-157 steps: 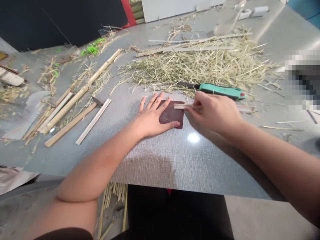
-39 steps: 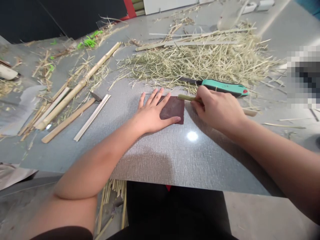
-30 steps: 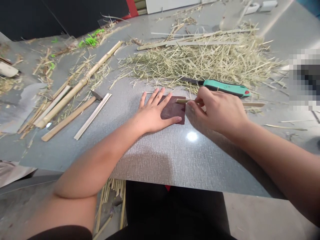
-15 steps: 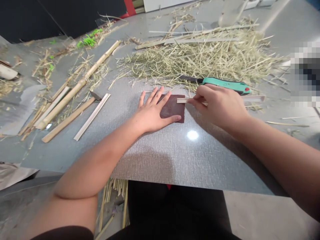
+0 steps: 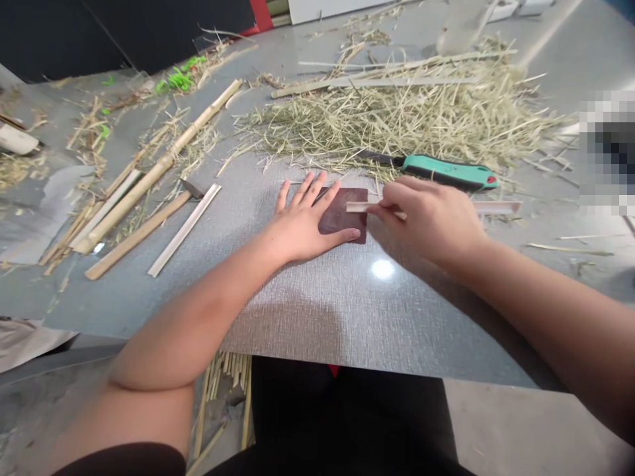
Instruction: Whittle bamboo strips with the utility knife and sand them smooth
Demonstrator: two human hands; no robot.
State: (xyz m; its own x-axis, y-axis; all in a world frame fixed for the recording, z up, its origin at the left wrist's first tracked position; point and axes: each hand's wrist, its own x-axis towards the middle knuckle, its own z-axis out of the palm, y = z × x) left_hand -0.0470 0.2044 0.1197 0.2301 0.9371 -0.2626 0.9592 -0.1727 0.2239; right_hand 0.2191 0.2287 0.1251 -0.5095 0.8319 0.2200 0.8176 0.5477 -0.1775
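My left hand (image 5: 302,228) lies flat with spread fingers on a dark brown square sheet (image 5: 342,215), holding it against the grey table (image 5: 297,311). In my right hand (image 5: 426,215) a pale, narrow strip (image 5: 496,207) is pinched between thumb and fingers. Its left end rests over the right part of the sheet, and its other end sticks out to the right past my hand. Just behind my right hand lies a knife with a green and black handle (image 5: 446,172), its dark blade pointing left onto shavings.
A heap of pale shavings (image 5: 397,122) spreads behind the sheet. To the left lie a pale strip (image 5: 184,231), a hammer with a wooden handle (image 5: 139,238) and a long bamboo pole (image 5: 163,162). A clear container (image 5: 454,33) stands at the back.
My right hand and the pale strip have shifted slightly left and toward the near edge, so the strip reaches a little further over the sheet. My left hand stays in place.
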